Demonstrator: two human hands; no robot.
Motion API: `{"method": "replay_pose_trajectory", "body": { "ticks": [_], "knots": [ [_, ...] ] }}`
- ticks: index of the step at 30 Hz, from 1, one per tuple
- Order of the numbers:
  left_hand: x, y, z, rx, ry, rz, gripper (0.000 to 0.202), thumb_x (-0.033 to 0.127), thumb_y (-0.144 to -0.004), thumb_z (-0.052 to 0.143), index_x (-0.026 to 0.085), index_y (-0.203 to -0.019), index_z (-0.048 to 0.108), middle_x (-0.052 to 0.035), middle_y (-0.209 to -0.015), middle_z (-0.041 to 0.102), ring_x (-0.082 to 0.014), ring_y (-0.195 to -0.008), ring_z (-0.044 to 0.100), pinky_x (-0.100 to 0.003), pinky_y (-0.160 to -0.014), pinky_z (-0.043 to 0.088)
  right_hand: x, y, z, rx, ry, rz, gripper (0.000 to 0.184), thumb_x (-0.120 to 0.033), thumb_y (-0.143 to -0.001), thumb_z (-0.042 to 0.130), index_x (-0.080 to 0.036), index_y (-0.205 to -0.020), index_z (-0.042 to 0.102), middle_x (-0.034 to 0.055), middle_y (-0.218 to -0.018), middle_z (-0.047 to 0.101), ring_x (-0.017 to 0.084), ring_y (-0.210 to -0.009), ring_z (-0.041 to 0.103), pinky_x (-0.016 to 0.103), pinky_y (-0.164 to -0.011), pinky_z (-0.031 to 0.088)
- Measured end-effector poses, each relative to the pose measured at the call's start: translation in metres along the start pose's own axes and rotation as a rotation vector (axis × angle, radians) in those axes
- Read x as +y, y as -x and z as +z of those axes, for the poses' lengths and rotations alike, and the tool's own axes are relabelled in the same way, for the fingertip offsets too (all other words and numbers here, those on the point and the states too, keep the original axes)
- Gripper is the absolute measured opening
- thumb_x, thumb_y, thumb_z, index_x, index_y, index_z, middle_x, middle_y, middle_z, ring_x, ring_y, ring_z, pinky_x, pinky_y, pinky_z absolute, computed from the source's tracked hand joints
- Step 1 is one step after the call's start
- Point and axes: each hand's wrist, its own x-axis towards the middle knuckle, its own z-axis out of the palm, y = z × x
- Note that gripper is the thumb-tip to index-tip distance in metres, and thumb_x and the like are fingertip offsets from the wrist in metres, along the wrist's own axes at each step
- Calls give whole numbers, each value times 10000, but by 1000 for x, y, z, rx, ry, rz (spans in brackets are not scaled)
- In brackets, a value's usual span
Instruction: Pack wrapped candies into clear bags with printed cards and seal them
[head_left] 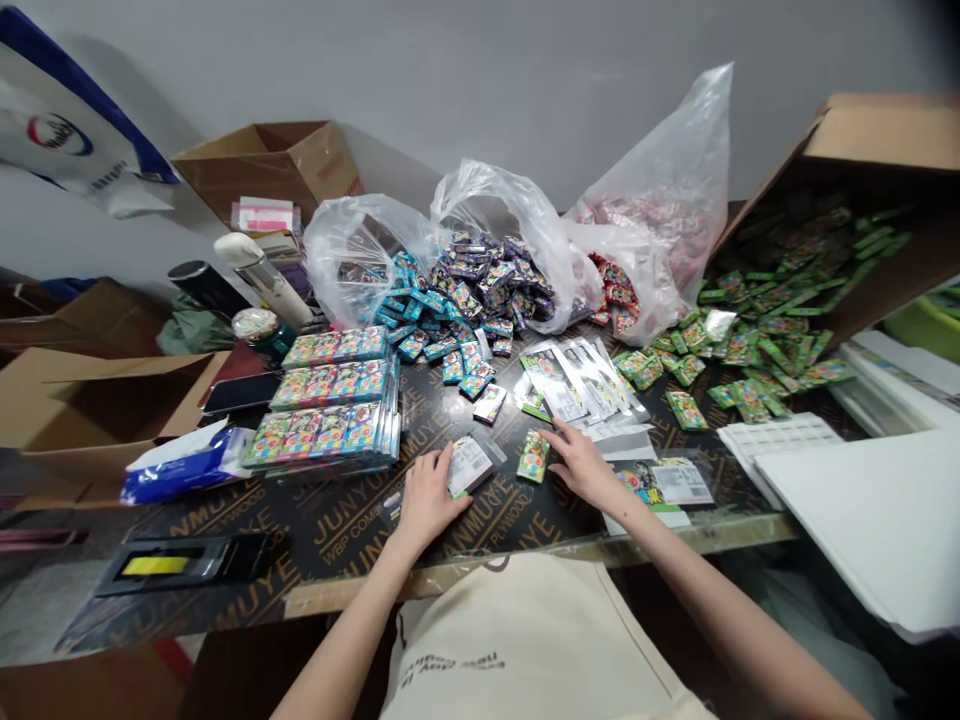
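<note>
My left hand (431,497) is closed on the edge of a flat clear plastic packet (472,466) with a white printed label, which lies on the dark board. The fingers and thumb of my right hand (585,465) are at the right edge of a small green patterned box (532,457). Just beyond stands a small box with a whitish face (490,404). A fan of labelled clear packets (570,385) lies past my right hand. Another printed packet (682,482) is under and beside my right forearm.
Stacked multicoloured packs (322,435) stand at left. Plastic bags spill blue boxes (420,310), purple boxes (495,275) and red boxes (619,290) at the back. A tipped carton (885,150) spills green boxes (750,400). White sheets (870,510) lie right; a phone (240,393) lies left.
</note>
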Motion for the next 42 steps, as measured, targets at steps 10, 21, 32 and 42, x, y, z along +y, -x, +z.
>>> {"method": "replay_pose_trajectory", "body": {
  "ticks": [10, 21, 32, 42],
  "knots": [
    [-5, 5, -3, -18, -3, -4, 811, 334, -628, 603, 161, -1343, 261, -111, -1223, 449, -269, -1122, 382, -365, -922, 304, -10, -11, -1, -131, 39, -68, 849, -222, -621, 565, -284, -1384, 199, 98, -1470, 109, 337, -1321, 125, 505, -974, 183],
    [-9, 9, -7, -47, 18, 50, 841, 286, -609, 604, 166, -1360, 246, -96, -1224, 451, -258, -1120, 374, -354, -951, 278, 9, -46, -14, -407, 16, -218, 760, -249, -649, 623, -217, -1345, 317, 124, -1126, 534, 281, -1009, 503, 400, -863, 342],
    [-8, 13, -10, -34, 102, 69, 927, 238, -547, 651, 179, -1369, 226, -98, -1185, 475, -262, -1090, 407, -376, -936, 301, -3, -37, 6, -133, -328, -284, 803, -278, -611, 689, -202, -1325, 331, 104, -1262, 459, 255, -1159, 418, 392, -973, 307],
    [14, 14, -17, -13, 271, 209, 1018, 146, -504, 652, 212, -1393, 161, -74, -1110, 500, -248, -1003, 447, -390, -898, 378, -38, -25, -15, -283, -364, -399, 963, -333, -534, 795, -261, -1355, 298, 90, -1246, 510, 277, -1086, 466, 430, -944, 328]
  ]
}}
